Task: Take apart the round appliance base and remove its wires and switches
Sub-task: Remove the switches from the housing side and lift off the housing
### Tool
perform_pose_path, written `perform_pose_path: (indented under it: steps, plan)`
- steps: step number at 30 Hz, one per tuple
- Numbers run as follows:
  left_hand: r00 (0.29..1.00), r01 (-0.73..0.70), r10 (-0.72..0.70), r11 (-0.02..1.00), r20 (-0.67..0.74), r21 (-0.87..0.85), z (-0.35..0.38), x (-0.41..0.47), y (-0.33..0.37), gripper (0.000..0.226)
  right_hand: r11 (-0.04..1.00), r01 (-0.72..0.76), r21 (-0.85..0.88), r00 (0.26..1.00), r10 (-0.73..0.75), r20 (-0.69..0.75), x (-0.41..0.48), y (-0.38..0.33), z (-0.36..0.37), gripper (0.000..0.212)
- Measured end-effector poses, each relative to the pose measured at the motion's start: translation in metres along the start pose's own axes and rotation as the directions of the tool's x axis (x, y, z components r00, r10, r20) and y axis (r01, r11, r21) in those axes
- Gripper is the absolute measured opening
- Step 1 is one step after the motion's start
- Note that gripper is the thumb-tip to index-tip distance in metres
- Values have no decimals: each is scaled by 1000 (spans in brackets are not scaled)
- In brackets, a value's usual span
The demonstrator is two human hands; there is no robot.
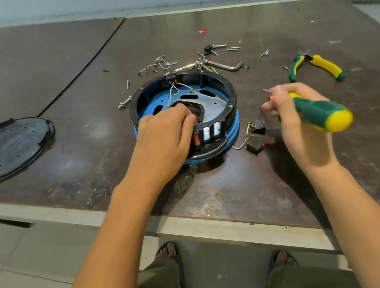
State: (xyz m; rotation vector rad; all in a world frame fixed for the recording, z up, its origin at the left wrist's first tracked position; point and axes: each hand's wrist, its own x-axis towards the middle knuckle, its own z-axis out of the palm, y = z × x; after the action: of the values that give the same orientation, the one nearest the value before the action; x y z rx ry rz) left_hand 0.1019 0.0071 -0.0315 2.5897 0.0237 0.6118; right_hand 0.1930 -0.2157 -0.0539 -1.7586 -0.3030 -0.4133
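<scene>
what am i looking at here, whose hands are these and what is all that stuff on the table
This is one picture from a camera worn on a person's head, looking down at their own two bare hands; no machine is involved. The left hand reaches into an opened round base, black and blue, with thin wires inside; whether it grips anything there is unclear. The right hand holds a green and yellow screwdriver. On the brown table lie a black lid at the left, two loose switches beside the base, scattered screws behind it, and pliers at the right.
</scene>
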Motion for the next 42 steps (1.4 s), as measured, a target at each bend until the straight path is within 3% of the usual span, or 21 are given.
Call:
perform_pose_path:
  steps: [3, 6, 8, 12, 16, 20, 27, 32, 42]
  plan:
    - [995, -42, 50, 995, 92, -91, -7, -1, -6, 24, 986, -30, 167, 999, 28, 16, -1, -8, 0, 24]
    - [991, -76, 77, 997, 113, -17, -7, -1, -10, 36, 947, -43, 317, 997, 20, 76, -4, -16, 4, 17]
    - [989, -76, 71, 997, 129, 28, -7, 0, -10, 44, 898, -83, 432, 988, 17, 154, -4, -21, 6, 15]
    - [989, -88, 79, 994, 127, 68, -5, 0, -10, 38, 784, -169, 597, 934, -66, 351, -2, -28, 0, 9]
    - [988, -90, 82, 994, 130, 58, -5, 1, -12, 39, 762, -300, 574, 845, -66, 530, -1, -25, -6, 7]
    - [985, -96, 91, 995, 144, 24, -7, 2, -12, 40, 745, -356, 564, 792, -81, 606, -3, -21, -7, 4]
    - [982, -105, 105, 994, 158, -9, -8, 3, -15, 37, 759, -328, 562, 816, -71, 573, 0, -17, -11, 11]
    - [980, -107, 109, 994, 166, -19, -10, 3, -14, 41, 773, -347, 532, 813, -35, 581, -2, -16, -12, 29]
    - [976, -120, 132, 990, 175, -74, -12, 3, -14, 41, 757, -396, 520, 826, 46, 561, -2, -18, -3, 21]
